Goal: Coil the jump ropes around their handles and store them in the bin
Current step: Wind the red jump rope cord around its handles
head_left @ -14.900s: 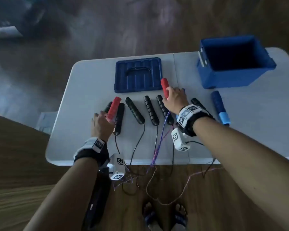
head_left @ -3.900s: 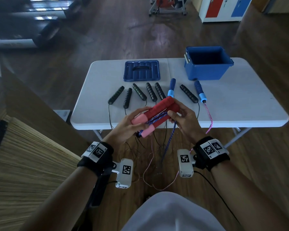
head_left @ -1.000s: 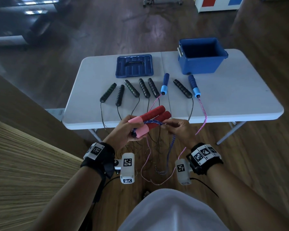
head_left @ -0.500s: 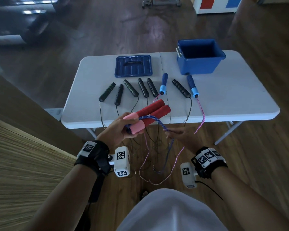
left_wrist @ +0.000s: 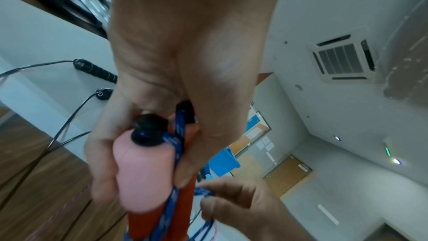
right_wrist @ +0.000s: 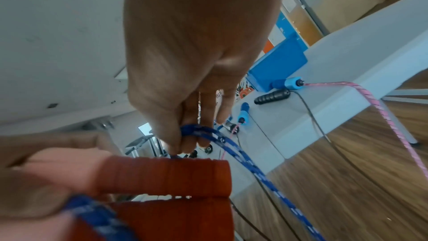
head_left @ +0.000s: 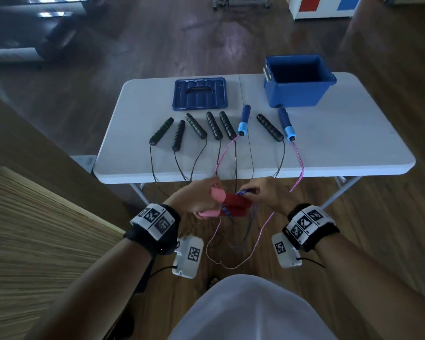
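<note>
Two red foam jump-rope handles (head_left: 233,206) with pink ends lay side by side in your left hand (head_left: 196,200), whose fingers and thumb were wrapped tightly around the pink ends. You held them in front of your body, below the near edge of the white counter (head_left: 341,143). Your right hand (head_left: 268,195) sat just beside the handles' red ends, thumb and fingertips pinched together on the blue braided rope (right_wrist: 231,144). In the left wrist view, that rope ran along the handles under your left thumb. The rest of it hung down in loose loops toward the wooden floor (head_left: 378,229).

On the counter, six black handles (head_left: 216,125) and two blue handles (head_left: 244,120) lay in a row, well apart from your hands. Thin black cords ran from the black handles, and a pink braided rope (head_left: 298,163) from the blue ones; all trailed over the near edge. Behind the row, toward the counter's far right, the blue bin (head_left: 295,94) stood open and looked dark inside. Its blue lid (head_left: 200,94) lay flat to the left of it.
</note>
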